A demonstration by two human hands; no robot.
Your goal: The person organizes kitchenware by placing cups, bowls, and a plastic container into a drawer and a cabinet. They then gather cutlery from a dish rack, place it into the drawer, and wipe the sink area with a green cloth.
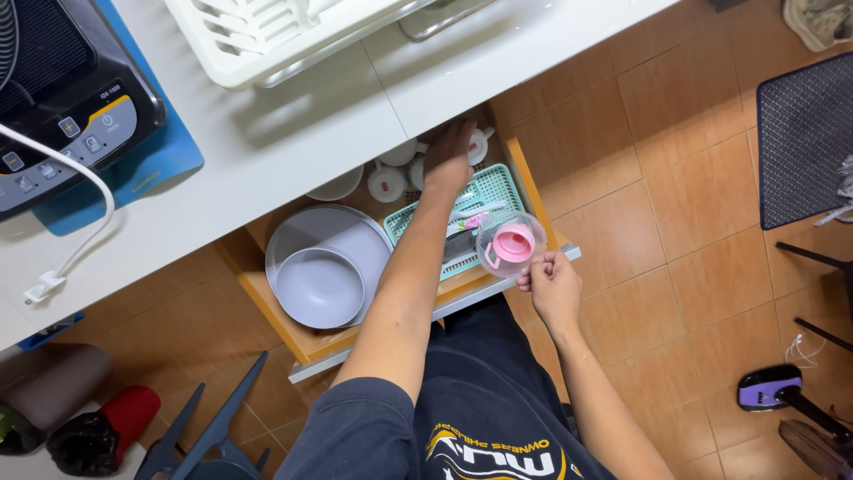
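An open wooden drawer under a white counter holds a grey plate with a grey bowl on it, a teal basket of utensils and several small white cups at the back. My left hand reaches deep into the drawer, fingers among the white cups under the counter edge; what it grips is hidden. My right hand is at the drawer's front right corner, holding a clear cup with a pink lid by its rim.
A white dish rack and a black induction cooker on a blue mat sit on the white counter. A dark mat lies on the tiled floor at right. A purple appliance stands at lower right.
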